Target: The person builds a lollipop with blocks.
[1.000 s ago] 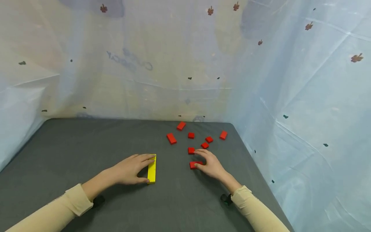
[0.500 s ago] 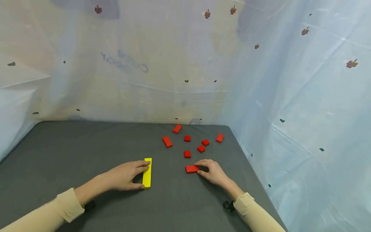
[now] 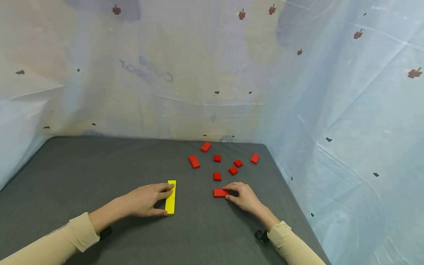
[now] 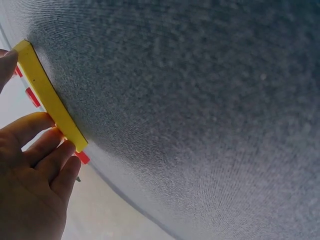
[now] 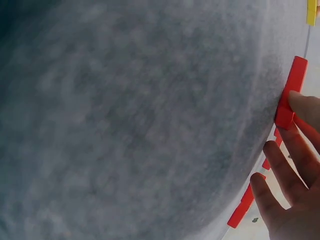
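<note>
A long yellow block (image 3: 170, 198) lies on the dark grey table, its length running away from the person. My left hand (image 3: 145, 200) holds it from the left, thumb at the near end and fingers toward the far end. The left wrist view shows the thumb and fingertips against the yellow block (image 4: 52, 100). To the right, a red rectangular block (image 3: 220, 193) lies crosswise on the cloth. My right hand (image 3: 244, 197) pinches its right end between thumb and index finger. In the right wrist view the other fingers spread away from that red block (image 5: 292, 92).
A small red square block (image 3: 216, 177) lies just beyond the held red one. Farther back are several red pieces, among them a rectangular block (image 3: 194, 162) and another at the right (image 3: 255, 158). Plastic sheeting (image 3: 192, 73) hangs behind and along the right side.
My right hand has drawn back from the small red square and closed thumb and finger on the red rectangle's right end. The left hand stays on the yellow block. The head view shifted slightly.
</note>
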Demonstrator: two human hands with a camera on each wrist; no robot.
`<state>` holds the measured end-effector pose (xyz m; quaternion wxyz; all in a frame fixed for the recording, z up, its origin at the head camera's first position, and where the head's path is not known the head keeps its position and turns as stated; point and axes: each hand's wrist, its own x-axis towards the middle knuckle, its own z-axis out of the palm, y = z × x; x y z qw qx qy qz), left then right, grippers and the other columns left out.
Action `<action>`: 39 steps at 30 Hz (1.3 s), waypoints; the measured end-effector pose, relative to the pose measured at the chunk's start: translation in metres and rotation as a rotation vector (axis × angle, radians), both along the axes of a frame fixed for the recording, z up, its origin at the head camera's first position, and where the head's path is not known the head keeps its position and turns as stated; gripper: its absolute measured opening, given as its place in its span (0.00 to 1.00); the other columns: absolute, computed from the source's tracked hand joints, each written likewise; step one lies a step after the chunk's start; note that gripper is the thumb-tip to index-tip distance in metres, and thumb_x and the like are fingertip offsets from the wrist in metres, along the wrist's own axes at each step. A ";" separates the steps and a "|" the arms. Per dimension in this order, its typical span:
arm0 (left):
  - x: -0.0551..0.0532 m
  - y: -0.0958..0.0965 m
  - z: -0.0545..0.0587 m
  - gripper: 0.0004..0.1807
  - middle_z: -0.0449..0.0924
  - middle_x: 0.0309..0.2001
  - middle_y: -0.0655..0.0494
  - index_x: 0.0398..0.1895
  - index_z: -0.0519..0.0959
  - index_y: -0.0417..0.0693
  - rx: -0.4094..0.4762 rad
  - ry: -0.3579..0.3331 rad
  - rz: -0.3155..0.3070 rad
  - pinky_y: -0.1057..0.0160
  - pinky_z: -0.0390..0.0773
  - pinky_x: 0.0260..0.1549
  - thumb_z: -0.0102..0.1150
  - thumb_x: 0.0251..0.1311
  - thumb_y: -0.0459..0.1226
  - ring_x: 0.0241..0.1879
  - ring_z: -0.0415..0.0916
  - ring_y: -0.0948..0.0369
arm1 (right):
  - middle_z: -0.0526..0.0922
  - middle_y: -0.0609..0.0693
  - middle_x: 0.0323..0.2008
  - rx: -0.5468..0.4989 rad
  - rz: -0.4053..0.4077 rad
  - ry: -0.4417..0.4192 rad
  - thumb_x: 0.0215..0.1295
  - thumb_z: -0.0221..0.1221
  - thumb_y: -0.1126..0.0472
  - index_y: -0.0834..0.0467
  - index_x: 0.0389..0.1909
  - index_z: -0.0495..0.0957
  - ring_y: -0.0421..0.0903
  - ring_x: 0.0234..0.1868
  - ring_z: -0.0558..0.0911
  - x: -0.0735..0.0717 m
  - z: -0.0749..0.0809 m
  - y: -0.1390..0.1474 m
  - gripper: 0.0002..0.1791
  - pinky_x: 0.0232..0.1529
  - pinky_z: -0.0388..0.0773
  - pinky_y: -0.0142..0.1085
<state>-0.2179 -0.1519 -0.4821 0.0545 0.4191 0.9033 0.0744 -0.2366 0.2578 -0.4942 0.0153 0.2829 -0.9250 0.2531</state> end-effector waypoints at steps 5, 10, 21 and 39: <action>0.000 0.000 0.000 0.42 0.65 0.77 0.46 0.74 0.72 0.43 0.003 0.012 -0.001 0.44 0.75 0.64 0.62 0.67 0.62 0.70 0.70 0.45 | 0.87 0.50 0.54 -0.060 -0.044 -0.021 0.67 0.70 0.62 0.55 0.57 0.86 0.52 0.57 0.84 0.000 0.001 -0.006 0.18 0.60 0.80 0.52; 0.002 0.002 -0.002 0.42 0.66 0.76 0.45 0.74 0.73 0.42 0.008 0.029 -0.008 0.44 0.77 0.62 0.63 0.67 0.61 0.69 0.72 0.45 | 0.87 0.48 0.53 -0.105 -0.094 -0.013 0.66 0.71 0.60 0.52 0.56 0.87 0.50 0.57 0.84 -0.003 0.004 -0.018 0.18 0.59 0.81 0.50; 0.002 0.003 -0.007 0.43 0.64 0.77 0.48 0.75 0.72 0.45 0.002 -0.008 0.022 0.45 0.76 0.64 0.61 0.67 0.64 0.70 0.71 0.46 | 0.86 0.48 0.54 -0.161 -0.077 -0.035 0.67 0.71 0.60 0.53 0.57 0.87 0.50 0.52 0.84 -0.023 0.014 -0.066 0.18 0.51 0.83 0.49; 0.004 0.001 0.001 0.43 0.66 0.77 0.48 0.74 0.73 0.45 -0.034 0.026 0.021 0.46 0.76 0.64 0.64 0.65 0.62 0.70 0.72 0.48 | 0.85 0.50 0.56 -0.130 0.061 -0.089 0.70 0.68 0.58 0.54 0.59 0.85 0.49 0.53 0.84 -0.055 0.022 -0.144 0.18 0.55 0.82 0.45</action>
